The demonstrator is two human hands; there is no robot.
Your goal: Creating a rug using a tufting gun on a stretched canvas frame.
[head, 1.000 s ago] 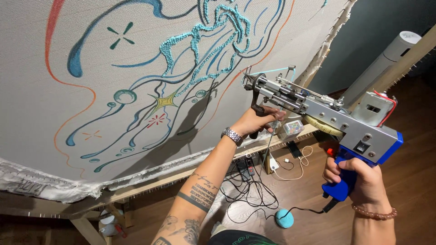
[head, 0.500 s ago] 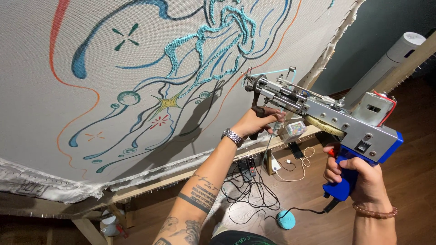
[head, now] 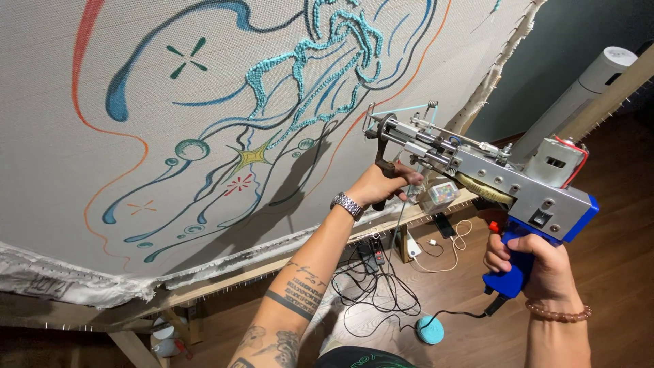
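A metal tufting gun (head: 501,180) with a blue grip is held up in front of a stretched white cloth (head: 88,157) drawn with blue, orange and teal lines. My right hand (head: 535,262) is wrapped around the blue grip at the rear. My left hand (head: 381,185), with a metal watch at the wrist, grips the dark front handle under the needle end. A light blue yarn strand (head: 402,110) runs to the gun's tip. The needle tip is close to the cloth; contact cannot be told. A patch of teal tufting (head: 327,48) fills part of the drawing.
The cloth hangs on a wooden frame (head: 204,286) with a spiked rail. Black cables (head: 371,289) and a power strip lie on the wooden floor, beside a teal yarn ball (head: 430,330). A white cylinder (head: 579,92) stands at the right.
The gun and both hands have stayed almost in place; the view has shifted slightly, with the drawing sitting a little further right.
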